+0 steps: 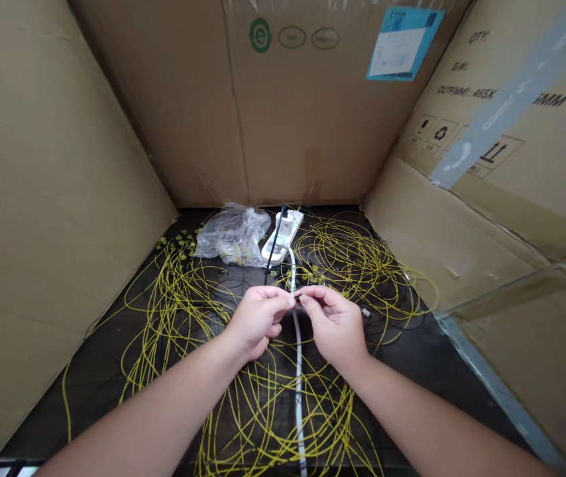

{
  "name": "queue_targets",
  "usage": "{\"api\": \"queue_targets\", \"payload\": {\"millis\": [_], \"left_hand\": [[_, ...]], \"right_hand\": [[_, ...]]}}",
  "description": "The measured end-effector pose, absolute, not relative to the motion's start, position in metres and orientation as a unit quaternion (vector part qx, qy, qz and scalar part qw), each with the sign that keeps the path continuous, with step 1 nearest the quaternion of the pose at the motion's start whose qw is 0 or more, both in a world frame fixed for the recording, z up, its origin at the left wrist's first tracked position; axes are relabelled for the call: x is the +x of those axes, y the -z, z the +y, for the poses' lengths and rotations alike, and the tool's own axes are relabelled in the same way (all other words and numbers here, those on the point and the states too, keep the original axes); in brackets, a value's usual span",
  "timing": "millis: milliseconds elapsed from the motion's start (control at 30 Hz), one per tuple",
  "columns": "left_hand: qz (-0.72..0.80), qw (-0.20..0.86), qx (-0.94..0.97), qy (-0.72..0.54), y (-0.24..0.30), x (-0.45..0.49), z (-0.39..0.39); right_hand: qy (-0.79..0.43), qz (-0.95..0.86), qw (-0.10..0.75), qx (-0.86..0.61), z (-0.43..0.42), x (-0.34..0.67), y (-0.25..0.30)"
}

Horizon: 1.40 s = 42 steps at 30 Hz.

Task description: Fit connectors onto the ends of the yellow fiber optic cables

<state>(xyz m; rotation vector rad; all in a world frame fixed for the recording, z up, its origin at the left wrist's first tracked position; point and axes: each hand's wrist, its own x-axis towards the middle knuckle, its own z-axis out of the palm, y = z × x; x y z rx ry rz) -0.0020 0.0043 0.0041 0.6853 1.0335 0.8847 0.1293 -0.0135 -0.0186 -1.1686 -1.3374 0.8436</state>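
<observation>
Centrally, left hand (258, 322) and right hand (337, 324) are pinching a small dark piece (298, 299), fingertips closed; white plastic power strip (289, 228) is lying at twelve o'clock.

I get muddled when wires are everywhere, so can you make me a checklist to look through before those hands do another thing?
1. Both hands in sight: ok. The left hand and right hand have their fingertips close together.
2. Small dark piece at the right fingertips, what it is: cannot tell, too small.
3. Yellow cables neat: not ok. Loose loops cross each other.
4. White cord away from the hands: not ok. It runs right between them.
5. Plastic bag out of the way: ok. It lies beyond the hands.
6. White power strip switched off: cannot tell.
</observation>
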Motion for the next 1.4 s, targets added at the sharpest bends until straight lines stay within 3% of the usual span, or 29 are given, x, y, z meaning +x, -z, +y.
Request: {"api": "queue_targets", "payload": {"millis": [567, 900, 1200, 1400], "left_hand": [[0.432, 0.746, 0.311, -0.401, -0.008, -0.005, 0.004], [0.404, 0.742, 0.355, -0.401, -0.005, -0.006, 0.004], [0.417, 0.723, 0.386, -0.393, -0.006, -0.005, 0.003], [0.417, 0.711, 0.411, -0.389, -0.009, -0.005, 0.001]], "right_hand": [[-0.442, -0.468, 0.594, -0.483, -0.004, 0.143, 0.01], [-0.725, -0.382, 0.461, -0.341, -0.009, 0.144, 0.003], [-0.72, -0.397, 0.442, -0.358, -0.008, 0.148, 0.002], [-0.79, -0.373, 0.374, -0.311, -0.006, 0.155, -0.001]]}}
